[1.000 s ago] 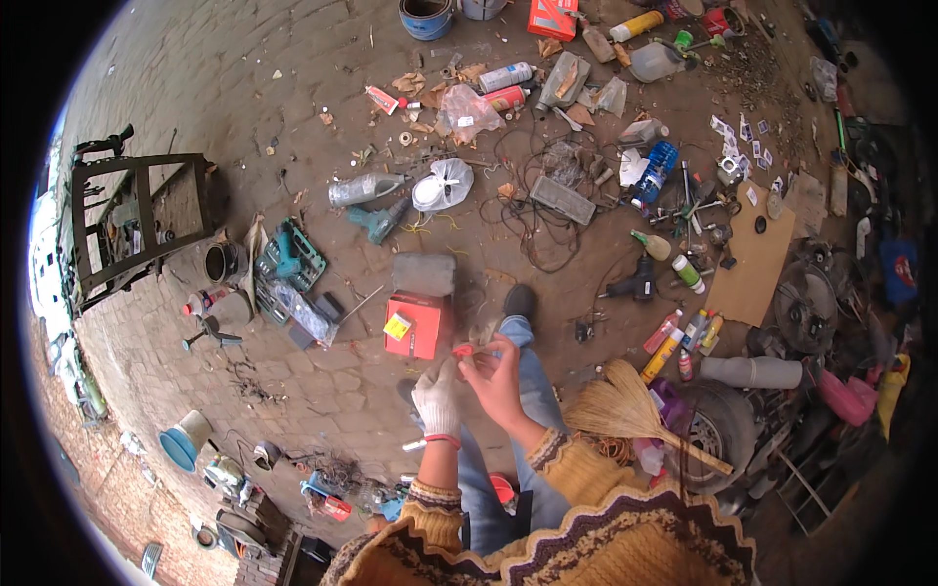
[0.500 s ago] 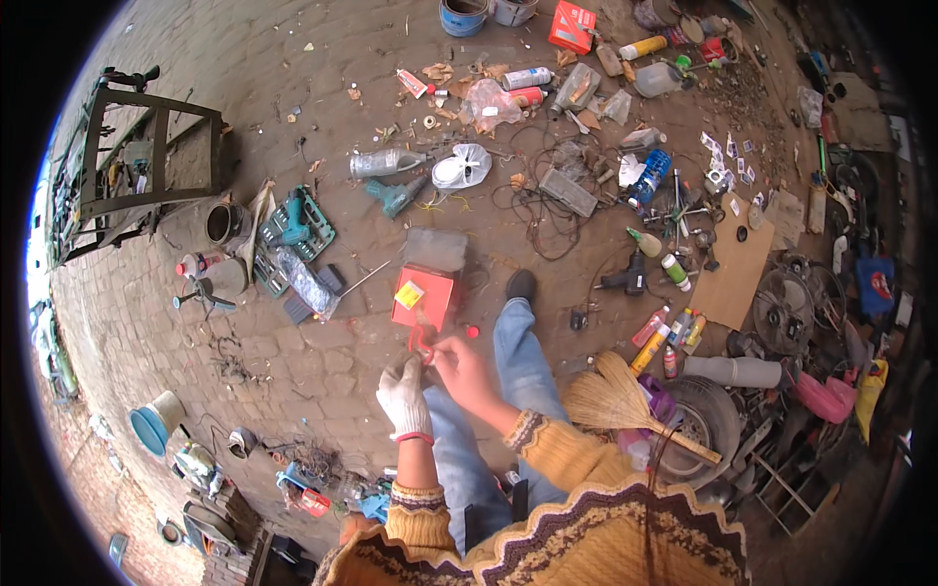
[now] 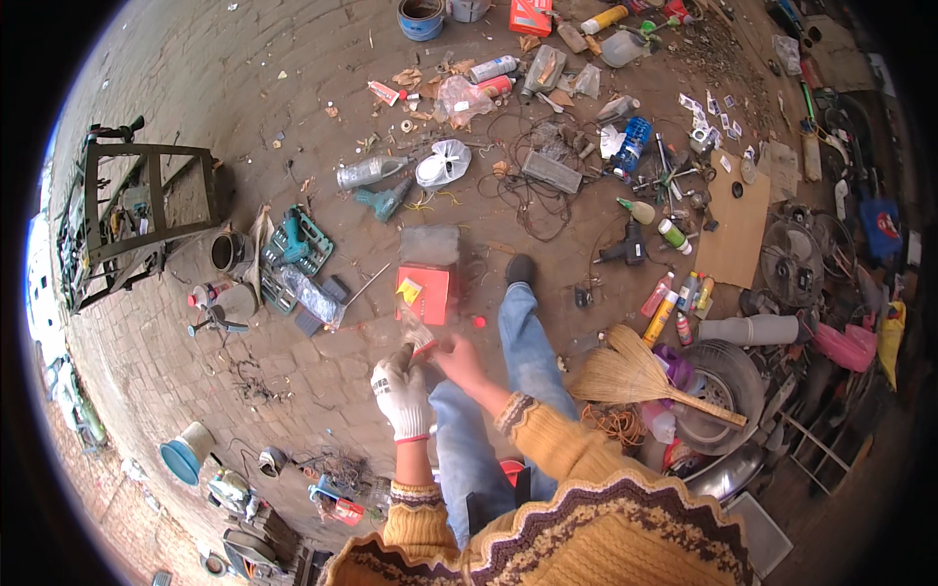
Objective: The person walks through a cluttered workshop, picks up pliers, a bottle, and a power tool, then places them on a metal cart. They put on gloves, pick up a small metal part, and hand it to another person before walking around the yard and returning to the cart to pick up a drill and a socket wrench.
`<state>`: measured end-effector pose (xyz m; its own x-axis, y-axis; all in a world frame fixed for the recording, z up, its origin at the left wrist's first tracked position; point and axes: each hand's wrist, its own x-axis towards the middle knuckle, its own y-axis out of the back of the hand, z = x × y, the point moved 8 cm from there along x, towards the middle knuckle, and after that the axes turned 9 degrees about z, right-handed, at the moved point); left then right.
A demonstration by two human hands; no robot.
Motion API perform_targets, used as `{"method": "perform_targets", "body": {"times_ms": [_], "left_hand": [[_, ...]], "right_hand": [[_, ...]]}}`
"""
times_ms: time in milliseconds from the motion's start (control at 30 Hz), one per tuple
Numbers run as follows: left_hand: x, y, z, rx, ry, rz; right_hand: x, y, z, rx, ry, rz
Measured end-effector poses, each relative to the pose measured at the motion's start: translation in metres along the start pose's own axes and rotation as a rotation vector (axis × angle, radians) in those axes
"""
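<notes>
My left hand, in a white knit glove, pinches a small clear packet with a red strip. My bare right hand has its fingers closed at the right end of that red strip, close beside the glove. The packet's exact kind is too small to make out. Just beyond both hands sits a red box with a yellow label on it. A grey slab-like thing lies behind the box, and a small red cap rests to its right.
Left lie a teal drill in its case and a metal frame. Ahead are another teal tool, a white bag and tangled wires. To the right are a black heat-gun-shaped tool, spray cans, a straw broom and a tyre.
The red strip was a curled loop above my fingers; now it lies straighter, with clear film showing above it. My right hand has shifted slightly rightward, and the head view has tilted a little.
</notes>
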<state>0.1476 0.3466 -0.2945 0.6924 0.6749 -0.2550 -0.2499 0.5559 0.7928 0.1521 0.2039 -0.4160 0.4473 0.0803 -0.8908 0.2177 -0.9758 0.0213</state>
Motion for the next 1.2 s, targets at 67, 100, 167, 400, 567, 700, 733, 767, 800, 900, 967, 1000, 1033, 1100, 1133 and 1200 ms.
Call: {"method": "perform_targets", "body": {"times_ms": [67,100,167,400,567,700,733,767,800,900,967,1000,1033,1100,1133,1200], "left_hand": [[-0.006,-0.014,0.038,0.22,-0.332,-0.042],[-0.012,-0.023,0.054,0.244,-0.432,-0.069],[-0.021,-0.047,0.08,0.304,-0.527,-0.186],[-0.042,-0.115,0.16,0.27,-0.647,-0.37],[-0.035,-0.161,0.159,0.079,-0.212,-0.308],[-0.025,-0.203,0.166,-0.095,0.04,-0.304],[-0.019,-0.211,0.181,-0.07,-0.062,-0.304],[-0.014,-0.218,0.192,-0.007,-0.123,-0.321],[-0.012,-0.221,0.203,0.06,-0.184,-0.339],[-0.005,-0.225,0.234,0.19,-0.327,-0.315],[-0.004,-0.222,0.253,0.132,-0.366,-0.259],[-0.005,-0.219,0.259,0.101,-0.367,-0.238],[-0.004,-0.215,0.265,0.07,-0.367,-0.215],[-0.003,-0.206,0.276,-0.017,-0.366,-0.185],[-0.001,-0.2,0.283,-0.07,-0.378,-0.153],[0.005,-0.2,0.293,-0.002,-0.399,-0.197]], "right_hand": [[0.007,0.005,0.019,0.394,-0.357,-0.097],[0.01,0.011,0.019,0.615,-0.432,-0.103],[0.019,0.029,0.013,0.88,-0.425,-0.075],[0.047,0.111,-0.058,1.068,0.043,-0.116],[0.06,0.163,-0.09,1.146,-0.087,-0.001],[0.057,0.196,-0.085,0.331,-0.064,0.204],[0.056,0.202,-0.094,0.288,0.094,0.218],[0.054,0.206,-0.1,0.248,0.218,0.249],[0.051,0.211,-0.104,0.223,0.334,0.293],[0.057,0.227,-0.097,0.378,0.319,0.457],[0.068,0.231,-0.088,0.575,0.176,0.469],[0.071,0.234,-0.093,0.513,0.202,0.464],[0.073,0.237,-0.097,0.491,0.197,0.46],[0.076,0.233,-0.11,0.555,0.224,0.292],[0.075,0.233,-0.112,0.663,0.192,0.24],[0.071,0.229,-0.119,0.919,0.112,0.111]]}}
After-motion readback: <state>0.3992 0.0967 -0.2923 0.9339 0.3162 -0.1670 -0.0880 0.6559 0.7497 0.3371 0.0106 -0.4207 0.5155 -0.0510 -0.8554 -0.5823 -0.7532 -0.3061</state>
